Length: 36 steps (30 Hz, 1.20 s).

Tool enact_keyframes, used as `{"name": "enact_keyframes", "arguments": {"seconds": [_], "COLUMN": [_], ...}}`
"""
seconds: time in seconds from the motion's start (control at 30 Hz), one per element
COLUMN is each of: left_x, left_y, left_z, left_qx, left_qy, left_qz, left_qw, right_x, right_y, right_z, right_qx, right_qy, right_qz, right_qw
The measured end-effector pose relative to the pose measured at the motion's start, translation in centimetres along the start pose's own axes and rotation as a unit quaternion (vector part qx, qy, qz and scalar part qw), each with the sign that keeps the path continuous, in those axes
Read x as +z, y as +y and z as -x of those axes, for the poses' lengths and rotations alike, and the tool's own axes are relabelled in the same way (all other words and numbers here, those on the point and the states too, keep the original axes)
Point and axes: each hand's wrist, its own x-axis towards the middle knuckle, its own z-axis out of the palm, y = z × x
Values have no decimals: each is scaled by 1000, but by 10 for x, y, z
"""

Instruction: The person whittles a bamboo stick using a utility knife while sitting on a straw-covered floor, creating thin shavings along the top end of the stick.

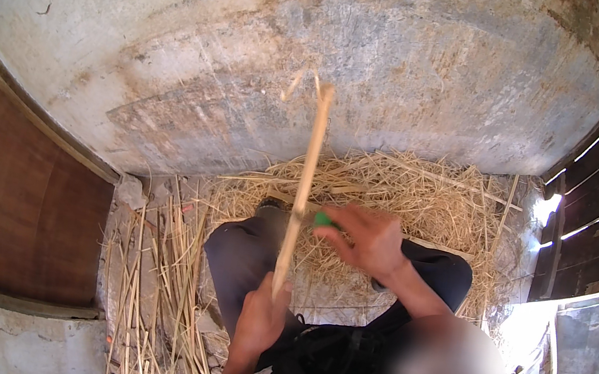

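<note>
My left hand (261,318) is closed round the lower end of a long bamboo stick (311,157). The stick rises almost upright, with a dark joint partway along it. At its top end, thin peeled slivers (292,86) curl off to the left. Just right of the stick's middle is my right hand (371,239), its fingers closed on a small green object (324,219). Most of that object is hidden in the fingers, so its kind cannot be made out. A small gap seems to lie between it and the stick.
Beyond my bent legs lies a heap of straw-coloured shavings (409,189) against a stained wall (322,42). Several long thin strips (163,283) lie on the floor at left, near a brown wooden panel (25,190). Dark slatted boards (598,203) stand at right.
</note>
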Motion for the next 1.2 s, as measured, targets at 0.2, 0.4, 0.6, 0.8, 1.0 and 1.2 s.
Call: {"name": "enact_keyframes", "arguments": {"seconds": [0.2, 0.4, 0.6, 0.8, 1.0, 1.2], "left_x": [10, 5, -3, -9, -8, -7], "left_y": [-8, -10, -2, 13, 19, 17], "left_z": [23, 20, -6, -18, -18, -17], "left_qx": [-4, 45, 26, 35, 41, 30], "left_qy": [-69, -49, 19, 44, 46, 48], "left_qz": [14, 4, -19, 7, 5, 0], "left_qw": [997, 998, 999, 998, 998, 998], "right_x": [-15, -23, 1, 14, 15, 15], "right_y": [47, 43, 13, -16, -16, -19], "right_z": [-11, -11, 5, 13, 14, 14], "right_qx": [126, 196, 58, -70, -68, -69], "right_qy": [54, 40, -2, -45, -43, -44], "right_qz": [-38, -64, -127, -116, -110, -85], "right_qw": [990, 978, 990, 990, 991, 993]}}
